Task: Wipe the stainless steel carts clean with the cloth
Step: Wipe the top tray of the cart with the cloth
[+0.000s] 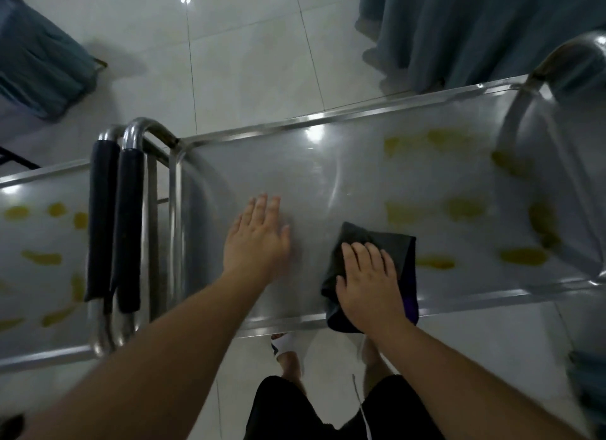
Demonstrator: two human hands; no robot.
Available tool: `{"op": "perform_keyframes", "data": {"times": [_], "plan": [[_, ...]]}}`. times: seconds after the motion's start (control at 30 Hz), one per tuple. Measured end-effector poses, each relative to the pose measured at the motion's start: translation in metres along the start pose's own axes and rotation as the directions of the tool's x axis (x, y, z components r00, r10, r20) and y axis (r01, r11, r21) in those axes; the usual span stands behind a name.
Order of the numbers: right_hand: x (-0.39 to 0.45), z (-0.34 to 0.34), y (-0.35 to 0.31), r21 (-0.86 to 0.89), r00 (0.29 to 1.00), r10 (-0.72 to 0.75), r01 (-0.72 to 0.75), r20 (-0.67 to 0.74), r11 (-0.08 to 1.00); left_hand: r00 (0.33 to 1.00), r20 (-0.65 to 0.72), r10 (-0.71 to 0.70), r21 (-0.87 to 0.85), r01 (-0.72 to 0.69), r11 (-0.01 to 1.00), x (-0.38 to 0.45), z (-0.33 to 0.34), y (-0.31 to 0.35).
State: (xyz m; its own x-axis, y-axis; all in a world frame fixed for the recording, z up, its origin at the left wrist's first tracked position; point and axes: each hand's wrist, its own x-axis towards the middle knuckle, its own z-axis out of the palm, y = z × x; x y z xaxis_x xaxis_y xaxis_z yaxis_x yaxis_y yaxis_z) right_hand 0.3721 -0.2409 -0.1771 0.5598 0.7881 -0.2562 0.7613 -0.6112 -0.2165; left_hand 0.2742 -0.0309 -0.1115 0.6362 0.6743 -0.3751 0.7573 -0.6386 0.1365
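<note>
Two stainless steel carts stand end to end. The right cart [328,164] fills the middle of the view. Its left half is clean, while yellow smears [426,210] cover its right half. My right hand [367,278] presses flat on a dark folded cloth [403,252] near the cart's front edge. My left hand [255,239] lies open, palm down, on the bare steel to the left of the cloth. The left cart [42,242] also carries yellow smears [42,257].
Two padded black handles [114,223] on chrome tubes stand between the carts. A chrome handle [564,55] arches at the right cart's far end. Teal curtains [475,29] hang behind, teal fabric [36,65] at the upper left. White tiled floor [246,52] lies around, with my feet below.
</note>
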Motion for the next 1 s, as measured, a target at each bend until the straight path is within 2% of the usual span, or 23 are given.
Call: {"op": "perform_keyframes", "data": {"times": [0.17, 0.33, 0.5, 0.8, 0.9, 1.0], "plan": [[-0.004, 0.015, 0.009, 0.058, 0.999, -0.038, 0.037, 0.008, 0.998, 1.0, 0.0, -0.009, -0.114, 0.009, 0.993, 0.007, 0.047, 0.048], [-0.004, 0.03, 0.016, 0.072, 0.999, -0.03, 0.032, -0.033, 0.997, 0.995, -0.095, -0.01, -0.183, -0.008, 0.983, 0.04, 0.07, 0.071], [-0.006, 0.038, 0.018, 0.107, 0.995, -0.034, 0.043, -0.089, 0.993, 0.986, -0.164, 0.012, -0.12, -0.032, 0.992, 0.08, 0.076, 0.072], [-0.006, 0.039, 0.022, 0.105, 0.997, -0.045, 0.051, -0.058, 0.993, 0.979, -0.203, -0.013, -0.074, -0.002, 0.997, 0.083, 0.089, 0.069], [-0.007, 0.032, 0.053, 0.071, 0.991, -0.114, 0.119, -0.068, 0.99, 0.972, -0.233, -0.016, -0.084, -0.004, 0.996, 0.084, 0.092, 0.069], [-0.009, 0.017, 0.118, -0.007, 0.987, -0.143, 0.143, -0.07, 0.99, 0.967, -0.254, -0.024, -0.089, 0.002, 0.996, 0.086, 0.094, 0.07]]}}
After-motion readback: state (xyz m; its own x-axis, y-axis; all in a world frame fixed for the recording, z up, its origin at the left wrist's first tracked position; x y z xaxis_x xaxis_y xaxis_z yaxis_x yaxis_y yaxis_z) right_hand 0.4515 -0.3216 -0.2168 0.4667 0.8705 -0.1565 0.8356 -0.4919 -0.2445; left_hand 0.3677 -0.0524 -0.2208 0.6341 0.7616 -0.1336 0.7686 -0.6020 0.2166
